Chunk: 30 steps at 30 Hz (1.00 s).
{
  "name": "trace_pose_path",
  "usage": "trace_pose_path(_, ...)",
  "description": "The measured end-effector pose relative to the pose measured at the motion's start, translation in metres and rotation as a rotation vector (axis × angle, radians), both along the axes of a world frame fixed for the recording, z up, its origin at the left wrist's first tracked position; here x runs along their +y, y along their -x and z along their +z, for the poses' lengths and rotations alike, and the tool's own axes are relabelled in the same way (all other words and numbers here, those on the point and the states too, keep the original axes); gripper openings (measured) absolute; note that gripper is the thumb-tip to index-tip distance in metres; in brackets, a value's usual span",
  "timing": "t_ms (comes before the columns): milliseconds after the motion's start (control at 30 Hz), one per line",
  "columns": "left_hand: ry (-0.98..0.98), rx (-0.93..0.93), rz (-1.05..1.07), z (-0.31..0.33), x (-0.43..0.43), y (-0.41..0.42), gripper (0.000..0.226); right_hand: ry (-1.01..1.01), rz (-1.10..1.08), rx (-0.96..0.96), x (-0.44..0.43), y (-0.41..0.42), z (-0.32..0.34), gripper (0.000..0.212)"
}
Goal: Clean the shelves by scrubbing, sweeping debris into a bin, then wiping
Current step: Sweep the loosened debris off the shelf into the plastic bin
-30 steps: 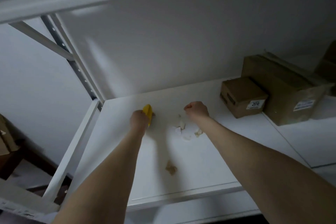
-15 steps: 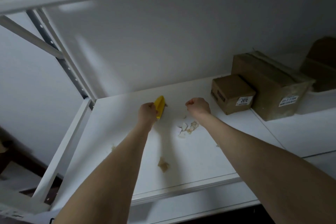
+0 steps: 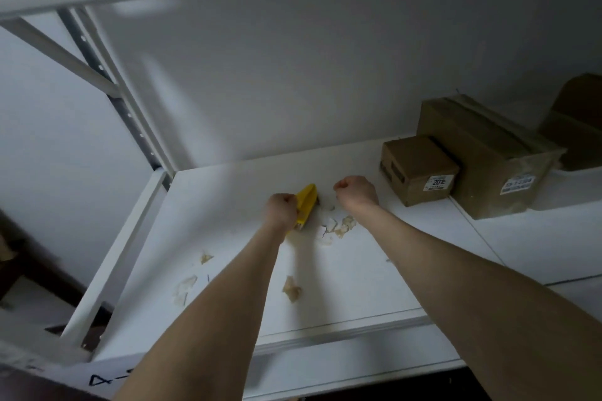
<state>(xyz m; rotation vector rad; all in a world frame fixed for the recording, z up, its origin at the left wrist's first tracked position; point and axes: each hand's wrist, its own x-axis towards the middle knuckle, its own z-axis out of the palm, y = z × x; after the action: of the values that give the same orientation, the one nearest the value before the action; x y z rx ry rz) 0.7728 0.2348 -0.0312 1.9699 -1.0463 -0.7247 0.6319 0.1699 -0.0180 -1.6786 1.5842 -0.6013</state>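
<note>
Now, the left hand (image 3: 281, 210) grips a yellow scrubbing tool (image 3: 306, 203), its lower edge down on the white shelf (image 3: 224, 205) towards the back wall. The right hand (image 3: 356, 190) is balled into a fist just beside it, with nothing visible inside. Flaky debris (image 3: 337, 226) lies near both wrists, and cardboard boxes (image 3: 418, 169) sit at right.

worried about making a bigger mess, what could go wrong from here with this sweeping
1. No bin is in view, and loose scraps lie near the shelf's front edge; a stroke toward the person may drop them over it.
2. The debris pile beside the yellow tool in the left hand sits not far from the small cardboard box; a rightward sweep could push bits against it.
</note>
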Motion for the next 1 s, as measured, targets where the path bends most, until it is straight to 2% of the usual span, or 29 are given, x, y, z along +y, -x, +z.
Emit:
trace_pose_path(167,0.041,-0.130,0.259,0.016,0.029,-0.034,0.031,0.015,0.074,-0.025,0.013,-0.032,0.001,0.025)
trace_pose_path(300,-0.091,-0.229,0.437,0.022,0.057,-0.070,0.035,0.008,0.152,-0.052,0.025,-0.054,-0.003,0.025)
trace_pose_path(467,-0.226,-0.153,0.522,0.005,0.073,-0.090,0.046,-0.024,0.174,-0.089,0.029,-0.059,-0.008,0.022)
trace_pose_path(567,-0.210,-0.097,0.451,0.001,0.059,-0.075,0.062,-0.039,0.149,-0.101,0.026,-0.050,-0.011,0.020)
trace_pose_path(867,-0.186,0.049,0.036,0.008,0.014,0.014,0.026,-0.050,0.050,-0.101,0.014,-0.022,-0.014,0.024)
trace_pose_path(933,-0.152,0.090,0.017,0.011,0.013,0.013,0.022,-0.048,0.036,-0.111,0.011,-0.019,-0.012,0.024)
trace_pose_path(1000,-0.103,0.078,0.085,0.011,0.013,0.005,0.024,-0.042,0.031,-0.123,0.007,-0.018,-0.010,0.024)
